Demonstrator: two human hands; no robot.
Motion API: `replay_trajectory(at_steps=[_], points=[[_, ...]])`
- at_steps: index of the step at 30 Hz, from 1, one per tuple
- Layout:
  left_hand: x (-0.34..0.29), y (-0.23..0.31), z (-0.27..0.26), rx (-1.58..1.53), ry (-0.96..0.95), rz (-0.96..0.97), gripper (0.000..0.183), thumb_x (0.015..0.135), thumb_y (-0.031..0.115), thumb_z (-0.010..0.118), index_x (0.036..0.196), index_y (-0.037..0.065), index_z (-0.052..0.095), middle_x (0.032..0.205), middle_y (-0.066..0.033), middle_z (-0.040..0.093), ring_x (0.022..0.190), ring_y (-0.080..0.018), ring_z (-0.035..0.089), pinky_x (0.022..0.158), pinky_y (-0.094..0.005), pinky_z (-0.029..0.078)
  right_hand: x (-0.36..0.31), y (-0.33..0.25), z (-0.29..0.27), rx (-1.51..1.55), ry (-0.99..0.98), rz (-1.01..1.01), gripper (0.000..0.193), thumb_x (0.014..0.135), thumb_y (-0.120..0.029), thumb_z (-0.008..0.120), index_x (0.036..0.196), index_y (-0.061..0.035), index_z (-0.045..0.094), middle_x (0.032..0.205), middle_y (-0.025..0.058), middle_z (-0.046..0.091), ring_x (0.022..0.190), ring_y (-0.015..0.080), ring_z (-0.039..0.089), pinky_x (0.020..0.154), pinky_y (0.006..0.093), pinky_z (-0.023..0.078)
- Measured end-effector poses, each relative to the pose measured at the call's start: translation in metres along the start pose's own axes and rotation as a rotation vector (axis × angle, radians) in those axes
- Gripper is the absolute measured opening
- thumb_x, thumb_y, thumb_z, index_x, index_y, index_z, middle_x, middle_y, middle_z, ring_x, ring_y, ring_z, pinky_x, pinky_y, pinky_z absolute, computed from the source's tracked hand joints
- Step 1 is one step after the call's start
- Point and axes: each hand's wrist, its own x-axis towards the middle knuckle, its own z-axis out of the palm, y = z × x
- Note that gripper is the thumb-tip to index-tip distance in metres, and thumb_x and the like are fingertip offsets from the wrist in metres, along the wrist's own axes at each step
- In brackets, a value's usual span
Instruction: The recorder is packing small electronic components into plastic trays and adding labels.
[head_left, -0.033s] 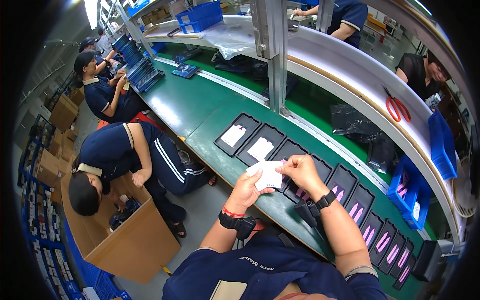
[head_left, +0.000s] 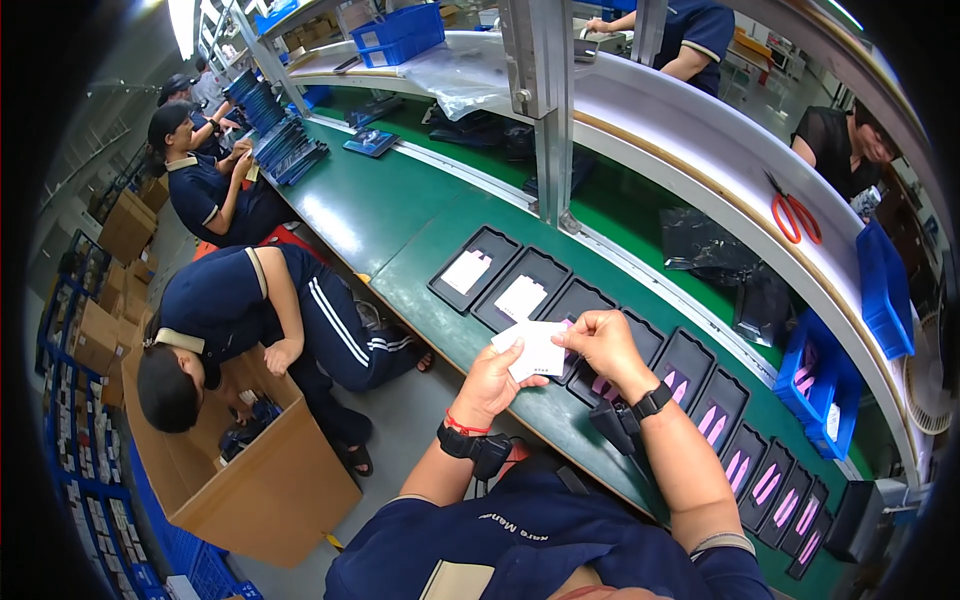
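Note:
My left hand (head_left: 486, 388) holds a small stack of white cards (head_left: 535, 355), thumb on top, over the near edge of the green workbench. Thumb and fingertips of my right hand (head_left: 610, 345) pinch the stack's right edge. The cards are slightly fanned. Beyond my hands lies a row of black trays (head_left: 484, 240). White cards (head_left: 522, 298) lie over the pink pieces in the two leftmost trays. Farther right, the trays hold pairs of pink pointed pieces (head_left: 712, 422) with no card on them. My hands partly cover the middle trays.
Blue bins (head_left: 822, 385) stand at the right end, with red-handled scissors (head_left: 796, 215) on the white shelf. Dark plastic bags (head_left: 700, 240) lie behind the trays. On my left, a co-worker (head_left: 235, 310) bends into a large cardboard box (head_left: 265, 490). Stacked dark packages (head_left: 290, 150) stand farther along.

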Motion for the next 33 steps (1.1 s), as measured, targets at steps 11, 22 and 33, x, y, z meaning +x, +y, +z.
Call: replay_trajectory(at_steps=[11,22,33], points=[[0.002,0.005,0.018,0.274,0.148,0.110,0.037,0.085,0.003,0.060,0.120,-0.004,0.049,0.103,-0.0133,0.062,0.085,-0.0212,0.065,0.063,-0.0310,0.059,-0.002,-0.003,0.004,0.425,0.030,0.081,0.021,0.075,0.004,0.068,0.092,0.0006,0.056,0.073,0.0068,0.064,0.061,0.0083,0.059,0.052,0.0205,0.046],[0.005,0.022,0.007,0.294,0.352,0.209,0.036,0.080,-0.003,0.061,0.114,-0.003,0.052,0.097,-0.0109,0.064,0.080,-0.0186,0.065,0.052,-0.0254,0.055,0.009,0.015,-0.009,-0.327,0.292,-0.088,0.012,0.077,-0.002,0.068,0.088,0.0034,0.064,0.075,0.0088,0.066,0.060,0.0097,0.060,0.056,0.0223,0.047],[0.025,-0.011,0.039,0.360,0.159,0.126,0.029,0.078,-0.002,0.067,0.105,-0.004,0.058,0.091,-0.0097,0.064,0.072,-0.0140,0.063,0.050,-0.0214,0.051,-0.031,-0.001,-0.025,0.279,0.070,0.069,0.015,0.078,0.006,0.063,0.093,0.0044,0.062,0.080,0.0065,0.066,0.068,0.0070,0.061,0.060,0.0202,0.048]])
